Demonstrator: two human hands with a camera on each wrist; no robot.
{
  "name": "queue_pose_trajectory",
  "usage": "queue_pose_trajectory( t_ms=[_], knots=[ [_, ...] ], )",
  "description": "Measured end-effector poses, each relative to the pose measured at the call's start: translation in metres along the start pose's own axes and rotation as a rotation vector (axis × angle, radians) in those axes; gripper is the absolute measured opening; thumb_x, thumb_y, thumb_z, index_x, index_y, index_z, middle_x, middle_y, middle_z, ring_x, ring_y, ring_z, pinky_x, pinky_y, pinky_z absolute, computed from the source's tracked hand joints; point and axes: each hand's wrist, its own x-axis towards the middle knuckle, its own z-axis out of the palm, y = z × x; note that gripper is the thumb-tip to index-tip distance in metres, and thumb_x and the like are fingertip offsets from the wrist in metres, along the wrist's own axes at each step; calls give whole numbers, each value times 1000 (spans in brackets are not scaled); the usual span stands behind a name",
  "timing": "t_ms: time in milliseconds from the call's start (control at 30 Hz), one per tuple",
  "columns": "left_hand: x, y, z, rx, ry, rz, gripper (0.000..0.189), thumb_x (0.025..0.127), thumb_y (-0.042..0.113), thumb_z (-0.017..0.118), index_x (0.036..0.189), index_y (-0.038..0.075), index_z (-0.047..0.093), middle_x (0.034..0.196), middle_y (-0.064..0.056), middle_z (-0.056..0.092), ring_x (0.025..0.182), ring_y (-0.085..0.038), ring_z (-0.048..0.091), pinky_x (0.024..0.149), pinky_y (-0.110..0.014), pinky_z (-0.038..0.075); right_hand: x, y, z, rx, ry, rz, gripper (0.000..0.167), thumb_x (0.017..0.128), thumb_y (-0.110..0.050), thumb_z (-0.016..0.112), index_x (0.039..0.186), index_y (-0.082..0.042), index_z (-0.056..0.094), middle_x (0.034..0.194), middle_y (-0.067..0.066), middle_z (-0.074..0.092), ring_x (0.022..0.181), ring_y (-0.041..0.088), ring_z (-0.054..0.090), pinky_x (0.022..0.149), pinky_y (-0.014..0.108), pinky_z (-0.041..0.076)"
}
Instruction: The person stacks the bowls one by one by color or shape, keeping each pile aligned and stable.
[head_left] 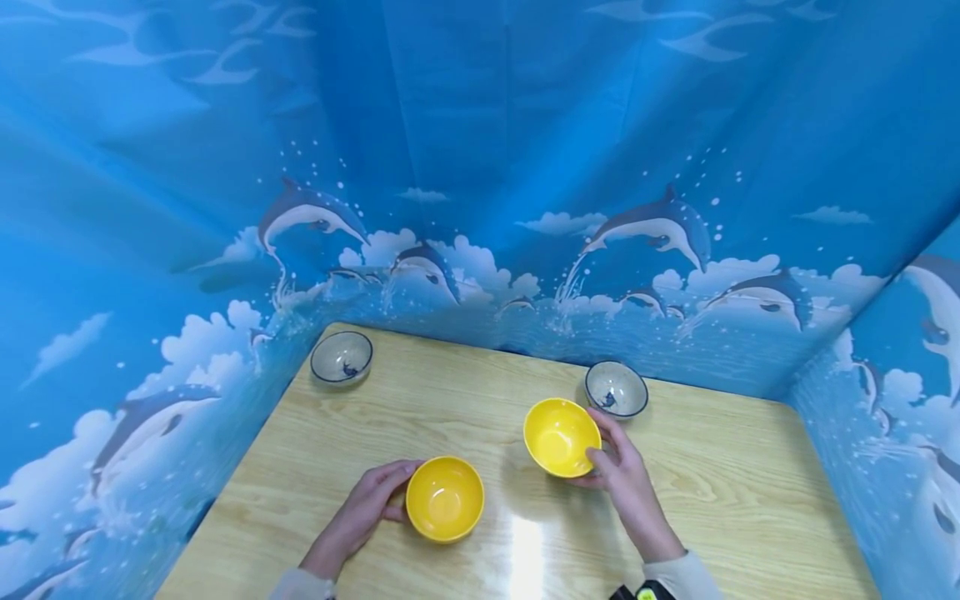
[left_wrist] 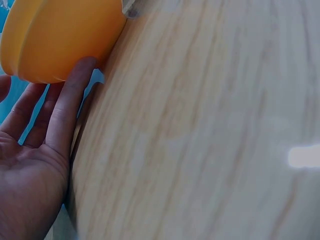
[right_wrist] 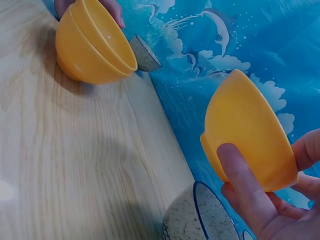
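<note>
My right hand (head_left: 618, 471) holds a yellow bowl (head_left: 561, 437) at its right side, thumb at the rim and fingers spread on the outside wall. That bowl is tilted and raised over the wooden table, as the right wrist view shows. To its left stand yellow bowls (head_left: 445, 500), nested, their double rim showing in the right wrist view (right_wrist: 95, 47). My left hand (head_left: 367, 508) touches their left side, its fingers (left_wrist: 70, 107) fairly straight against the outer wall in the left wrist view.
A speckled bowl with a blue rim (head_left: 617, 390) stands just behind my right hand. Another such bowl (head_left: 341, 358) is at the table's far left corner. The wooden table (head_left: 720, 467) meets a blue dolphin-printed curtain (head_left: 465, 167) at the back and sides.
</note>
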Motion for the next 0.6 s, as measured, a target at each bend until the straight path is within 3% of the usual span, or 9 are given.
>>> queue_pose_trajectory(
  t_ms=[267,600],
  knots=[
    [0,0,0,2,-1,2,69,110,52,60,153,-1,58,158,-24,58,132,-26,69,91,-45,69,-1,2,8,-7,-19,4,64,108,-2,50,168,-22,38,168,20,39,127,34,65,91,46,69],
    [0,0,0,1,-2,4,67,110,50,61,152,-2,58,159,-24,57,132,-26,69,91,-46,69,-5,3,16,28,-26,-37,63,107,3,50,165,-20,43,166,18,40,127,35,64,86,43,70]
  ],
)
